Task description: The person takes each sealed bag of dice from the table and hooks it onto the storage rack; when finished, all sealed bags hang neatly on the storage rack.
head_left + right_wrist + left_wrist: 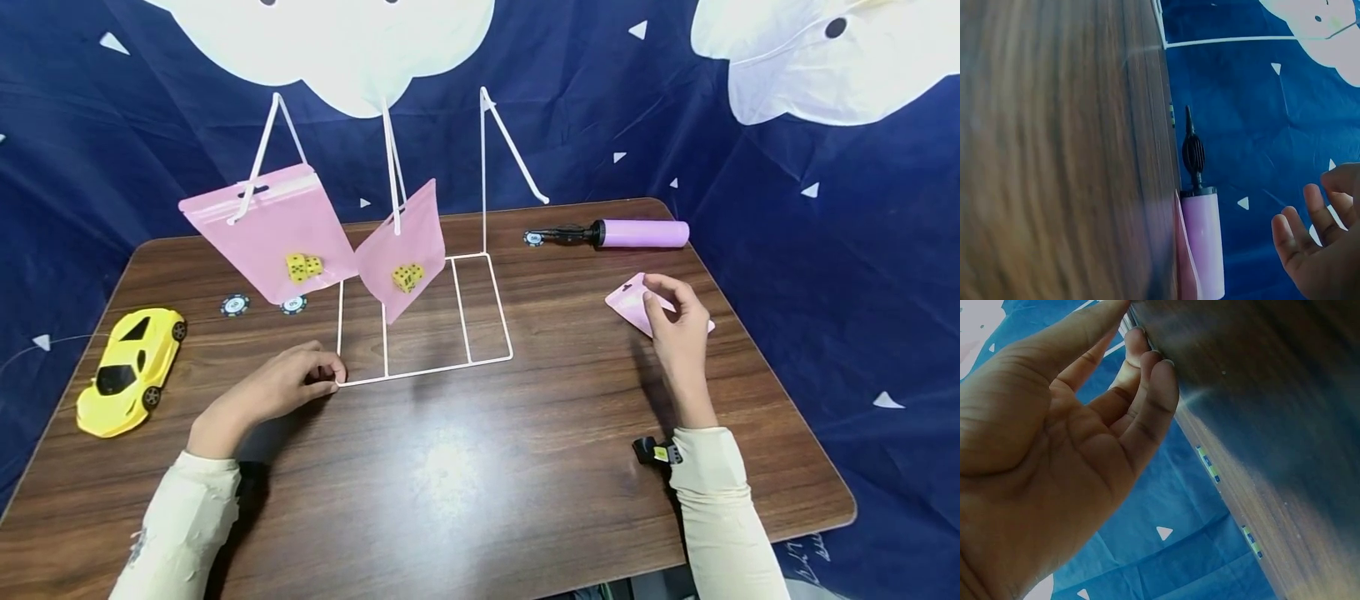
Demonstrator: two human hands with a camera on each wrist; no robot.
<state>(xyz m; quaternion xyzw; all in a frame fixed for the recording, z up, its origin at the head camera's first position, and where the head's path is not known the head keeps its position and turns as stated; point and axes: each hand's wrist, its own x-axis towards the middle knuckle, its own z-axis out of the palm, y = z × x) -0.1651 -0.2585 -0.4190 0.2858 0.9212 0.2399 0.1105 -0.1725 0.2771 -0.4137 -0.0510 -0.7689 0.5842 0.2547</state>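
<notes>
A white wire display rack (448,369) with three upright arms stands on the table. From its left and middle hooks hang a pink zip bag (247,229) and a second pink zip bag (382,250), each with yellow dice (303,267) showing on it. My left hand (288,379) pinches the rack's front left corner; in the left wrist view this hand (1079,425) has its fingertips at the table. Over a third pink bag (628,302) lying at the right, my right hand (678,333) hovers with loosely bent fingers. The right wrist view shows that hand (1322,237) apart from the bag (1186,262).
At the left lies a yellow toy car (131,372). Two poker chips, a left one (235,305) and another (293,305), lie behind my left hand. Near the back right edge are a purple hand pump (641,233) and a third chip (533,239).
</notes>
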